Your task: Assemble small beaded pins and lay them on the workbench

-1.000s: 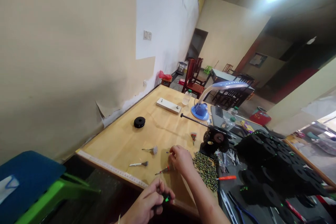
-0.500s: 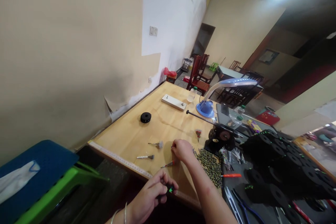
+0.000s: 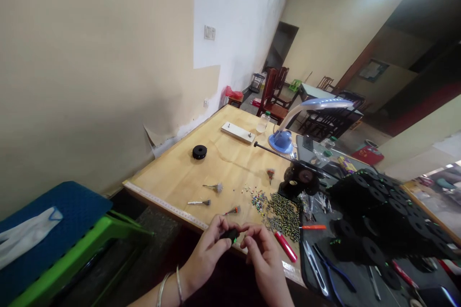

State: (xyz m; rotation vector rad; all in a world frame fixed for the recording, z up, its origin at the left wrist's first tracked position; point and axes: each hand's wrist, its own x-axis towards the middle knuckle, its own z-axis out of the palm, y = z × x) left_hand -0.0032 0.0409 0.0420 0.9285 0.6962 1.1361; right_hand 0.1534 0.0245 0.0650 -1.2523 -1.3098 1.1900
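Wood table point(image 3: 223, 163): L hand point(image 3: 207, 252) grips black spool point(image 3: 229, 235), R hand point(image 3: 262, 255) beside.

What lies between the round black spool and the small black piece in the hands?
In the head view, three small tufted sticks lie on the yellow wooden table between the black spool and the held black piece.

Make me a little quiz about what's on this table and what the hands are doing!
1. True or false: the left hand holds a small black piece.
2. What lies on the table just right of the right hand? A: a red lighter. B: a banana. C: a teapot.
3. Fill in: the desk lamp has a ____ base.
Key: 1 true; 2 A; 3 blue.
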